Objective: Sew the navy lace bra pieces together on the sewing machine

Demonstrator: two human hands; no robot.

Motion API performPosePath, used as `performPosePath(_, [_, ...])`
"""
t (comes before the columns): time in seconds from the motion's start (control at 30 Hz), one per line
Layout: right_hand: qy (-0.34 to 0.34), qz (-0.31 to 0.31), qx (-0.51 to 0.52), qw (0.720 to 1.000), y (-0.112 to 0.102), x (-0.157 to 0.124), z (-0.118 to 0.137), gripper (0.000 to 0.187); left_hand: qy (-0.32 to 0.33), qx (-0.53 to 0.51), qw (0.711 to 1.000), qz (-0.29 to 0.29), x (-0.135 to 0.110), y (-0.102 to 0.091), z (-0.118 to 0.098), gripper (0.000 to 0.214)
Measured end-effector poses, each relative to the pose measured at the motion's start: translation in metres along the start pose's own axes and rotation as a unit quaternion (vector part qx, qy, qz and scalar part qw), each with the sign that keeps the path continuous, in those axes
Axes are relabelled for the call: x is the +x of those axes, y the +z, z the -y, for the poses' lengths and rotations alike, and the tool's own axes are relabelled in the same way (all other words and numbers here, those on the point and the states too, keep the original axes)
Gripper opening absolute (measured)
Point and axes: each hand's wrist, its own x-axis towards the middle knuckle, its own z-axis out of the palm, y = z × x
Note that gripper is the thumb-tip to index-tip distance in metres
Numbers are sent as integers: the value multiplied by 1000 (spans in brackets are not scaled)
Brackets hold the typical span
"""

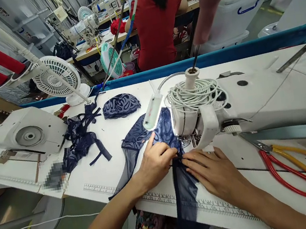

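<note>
Navy lace fabric (pixel 135 134) with sheer panels lies under the needle area of a white sewing machine (pixel 210 121). My left hand (pixel 158 161) is to the left of the presser foot, thumb and curled fingers closed on the fabric's edge, index finger stretched forward over the lace. My right hand (pixel 213 172) rests on the other side, fingers laid out flat with their tips on the fabric close to the foot. Between the hands a sheer navy strip (pixel 184 191) runs down over the table edge toward the lap. The needle and stitch line are too small to make out.
Large scissors (pixel 295 169) with red and yellow handles lie at right. A navy lace piece (pixel 121 105) and tangled navy straps (pixel 82 137) lie at left, near another machine (pixel 22 131) and a white fan (pixel 55 75). Beyond the table sits a person in red (pixel 153 25).
</note>
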Motion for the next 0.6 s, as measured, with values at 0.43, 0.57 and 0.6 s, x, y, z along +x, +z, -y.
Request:
performPosePath(0.43, [-11,22,60,998,-5,-2,-7,49,24,36,998,36,2,14,-7,20])
performPosePath(0.57, [-17,2,41,999,-3,-3,-8,53,16,59,998,7,5,13,-9,21])
performPosePath(0.6, [-21,0,38,999,-3,-3,-9,52,16,65,998,3,6,13,-10,21])
